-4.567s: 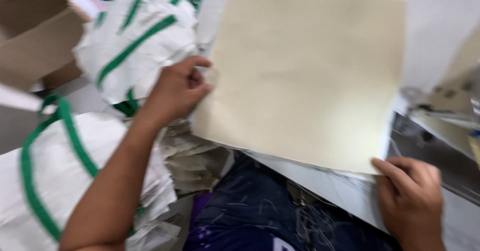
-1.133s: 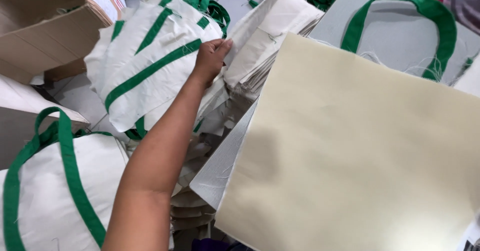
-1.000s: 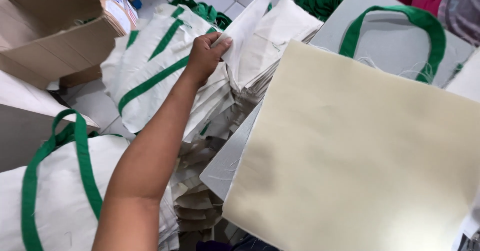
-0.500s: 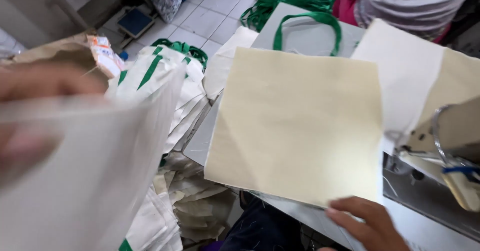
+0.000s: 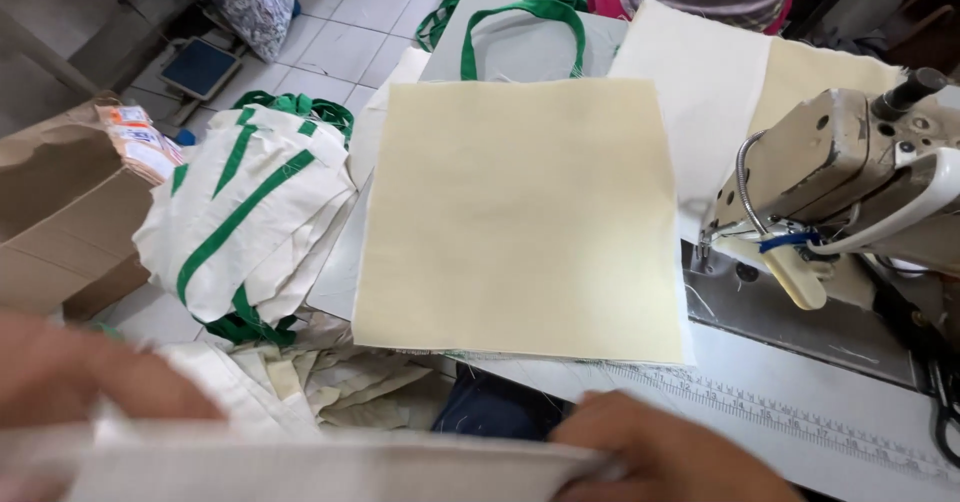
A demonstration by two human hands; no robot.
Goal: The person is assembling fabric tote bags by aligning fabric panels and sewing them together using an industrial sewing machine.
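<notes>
- At the bottom edge of the frame, the left hand [image 5: 85, 377] and right hand [image 5: 665, 452], both blurred, pinch a pale fabric piece [image 5: 320, 462] stretched flat between them.
- The left hand's fingers close on the piece's left end, the right hand's on its right end; the cloth spans the gap.
- Above it, at frame centre, a cream fabric panel [image 5: 520, 217] lies flat on the white sewing table [image 5: 800, 402], apart from both hands.
- A sewing machine [image 5: 850, 182] stands at right.
- A heap of white bags with green straps [image 5: 245, 227] lies at left, beside a cardboard box [image 5: 60, 222].
</notes>
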